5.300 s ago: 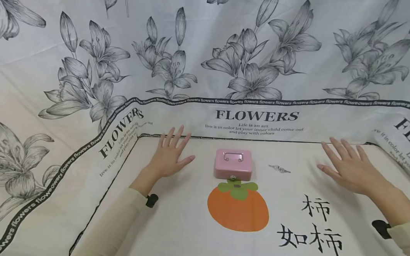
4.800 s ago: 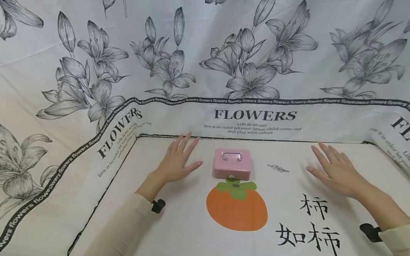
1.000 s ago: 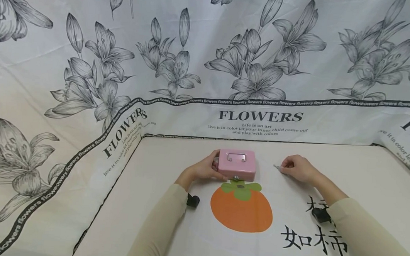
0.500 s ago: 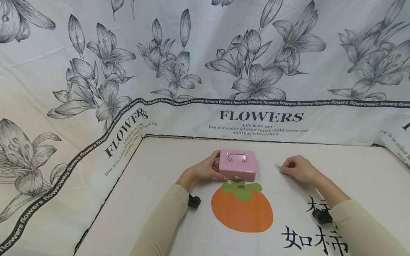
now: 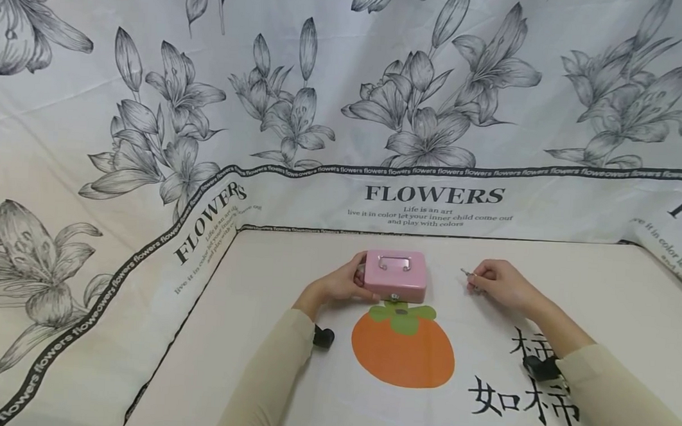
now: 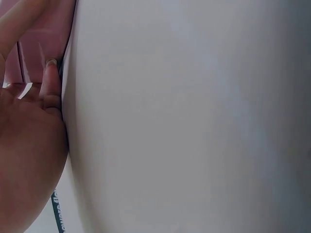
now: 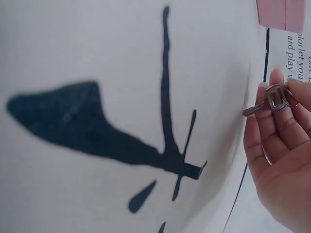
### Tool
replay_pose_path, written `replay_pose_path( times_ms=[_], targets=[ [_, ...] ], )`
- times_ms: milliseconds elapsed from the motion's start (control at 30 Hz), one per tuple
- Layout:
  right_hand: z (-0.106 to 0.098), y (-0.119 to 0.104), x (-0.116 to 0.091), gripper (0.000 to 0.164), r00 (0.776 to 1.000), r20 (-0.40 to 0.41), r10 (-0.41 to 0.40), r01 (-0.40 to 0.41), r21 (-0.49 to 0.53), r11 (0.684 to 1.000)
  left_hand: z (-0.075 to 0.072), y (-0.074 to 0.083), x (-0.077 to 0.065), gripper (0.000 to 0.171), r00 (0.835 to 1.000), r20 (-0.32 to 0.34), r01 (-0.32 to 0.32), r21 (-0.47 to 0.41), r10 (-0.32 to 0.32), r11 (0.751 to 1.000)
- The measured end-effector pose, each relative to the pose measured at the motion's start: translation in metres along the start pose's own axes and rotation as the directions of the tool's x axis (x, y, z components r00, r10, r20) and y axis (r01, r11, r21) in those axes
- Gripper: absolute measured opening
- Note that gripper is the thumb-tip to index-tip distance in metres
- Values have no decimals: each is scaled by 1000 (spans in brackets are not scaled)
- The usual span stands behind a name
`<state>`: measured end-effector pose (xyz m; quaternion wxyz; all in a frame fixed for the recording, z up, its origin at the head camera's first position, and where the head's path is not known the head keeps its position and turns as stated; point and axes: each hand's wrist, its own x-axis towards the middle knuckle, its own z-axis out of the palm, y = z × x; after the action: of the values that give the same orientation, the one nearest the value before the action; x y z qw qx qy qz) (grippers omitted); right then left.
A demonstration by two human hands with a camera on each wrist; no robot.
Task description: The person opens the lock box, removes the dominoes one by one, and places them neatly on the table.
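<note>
The right hand (image 5: 505, 284) pinches a metal key (image 7: 273, 99), shaft jutting left, and the fingers of the left hand (image 5: 342, 281) curl round the left side of the box (image 5: 395, 279). White cloth (image 5: 479, 336) separates key from box and stretches right, its dark far edge (image 5: 536, 240) just beyond them. The box is glossy pink, lid down, lock (image 5: 394, 298) facing near.

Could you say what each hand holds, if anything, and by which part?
The left hand grips a pink rectangular box by its left side; the right hand, a silver metal key by its head.
</note>
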<state>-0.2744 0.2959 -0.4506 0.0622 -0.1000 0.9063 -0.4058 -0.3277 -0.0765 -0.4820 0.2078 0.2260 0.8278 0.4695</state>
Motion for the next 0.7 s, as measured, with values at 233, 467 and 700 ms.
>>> replay_pose_path(
  times_ms=[233, 467, 700],
  targets=[
    [1, -6, -6, 16, 1000, -15, -9, 9, 36, 999, 1, -1, 0, 111, 1000, 8, -10, 9, 10, 1000],
    [-4, -14, -11, 16, 999, -13, -49, 49, 36, 998, -2, 3, 0, 115, 1000, 14, -3, 8, 3, 1000],
    [-3, -23, -21, 20, 997, -8, -80, 81, 57, 995, 0, 3, 0, 113, 1000, 16, -5, 23, 4, 1000]
  ],
)
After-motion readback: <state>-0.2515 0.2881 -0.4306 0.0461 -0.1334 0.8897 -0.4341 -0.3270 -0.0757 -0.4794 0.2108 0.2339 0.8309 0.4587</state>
